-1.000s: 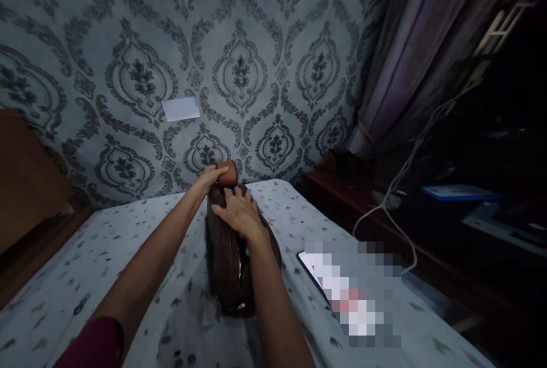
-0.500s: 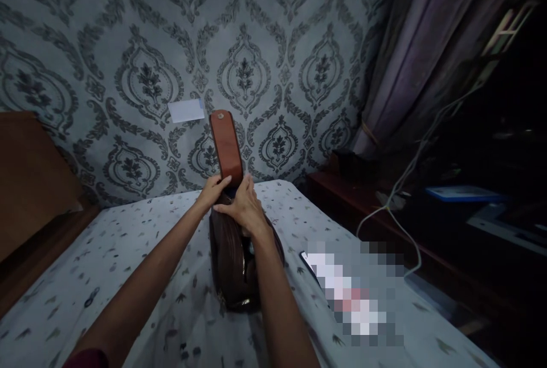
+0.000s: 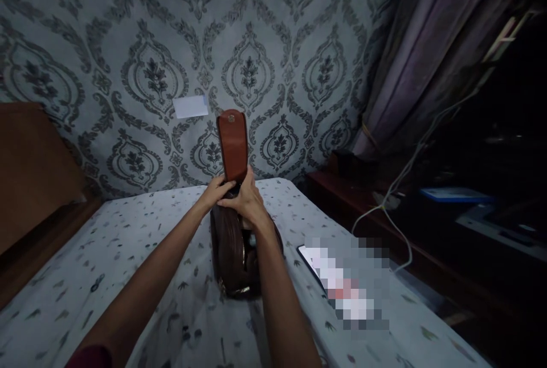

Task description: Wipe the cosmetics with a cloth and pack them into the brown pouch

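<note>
A dark brown leather bag point(image 3: 226, 242) with zips lies lengthwise on the bed, its side zip partly undone. From its far end a lighter brown flap point(image 3: 234, 148) stands upright, with a round metal snap near its tip. My left hand point(image 3: 217, 192) is closed on the bag at the left of the flap's base, thumb on top. My right hand point(image 3: 249, 200) grips the same end from the right, its thumb reaching across toward the left one. Both hands' undersides are hidden, and my right forearm covers part of the bag.
A lit phone point(image 3: 333, 282), blurred out, lies on the patterned bedsheet point(image 3: 171, 299) to the right. A white cable point(image 3: 401, 185) hangs beside the bed's right edge. Patterned wallpaper point(image 3: 277, 72) with a white card point(image 3: 190, 106) rises behind. A wooden board point(image 3: 34, 168) stands at left.
The flap has turned slightly and leans less to the left. Both hands stay at the bag's far end; the whole view has shifted a little.
</note>
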The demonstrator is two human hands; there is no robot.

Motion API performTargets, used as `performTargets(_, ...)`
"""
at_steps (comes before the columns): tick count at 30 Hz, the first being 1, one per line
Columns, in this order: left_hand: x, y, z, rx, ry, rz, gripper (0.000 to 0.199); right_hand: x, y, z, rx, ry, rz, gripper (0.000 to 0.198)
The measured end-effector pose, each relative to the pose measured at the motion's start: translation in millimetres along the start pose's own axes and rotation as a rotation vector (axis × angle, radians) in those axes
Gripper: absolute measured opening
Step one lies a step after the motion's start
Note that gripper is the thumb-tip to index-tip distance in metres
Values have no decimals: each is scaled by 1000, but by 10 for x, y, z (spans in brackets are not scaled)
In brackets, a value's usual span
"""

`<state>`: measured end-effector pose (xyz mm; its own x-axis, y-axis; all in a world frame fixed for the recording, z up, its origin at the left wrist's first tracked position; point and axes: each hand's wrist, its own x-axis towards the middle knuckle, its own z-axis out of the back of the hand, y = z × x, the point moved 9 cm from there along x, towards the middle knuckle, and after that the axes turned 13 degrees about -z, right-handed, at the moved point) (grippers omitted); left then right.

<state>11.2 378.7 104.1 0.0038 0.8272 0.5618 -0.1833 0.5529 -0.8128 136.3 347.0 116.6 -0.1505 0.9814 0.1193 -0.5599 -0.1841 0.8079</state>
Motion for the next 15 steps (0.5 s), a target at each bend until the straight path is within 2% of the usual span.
performTargets(5, -32, 29, -34, -19, 13, 5, 23, 3, 30, 5, 15, 52, 49, 131)
performTargets(11, -42, 16, -26, -2, 19, -4, 20, 92, 37, 35, 82, 140, 170, 127)
performTargets(15, -49, -21, -49, 15, 36, -29, 20, 32, -4, 78, 218, 317, 263, 103)
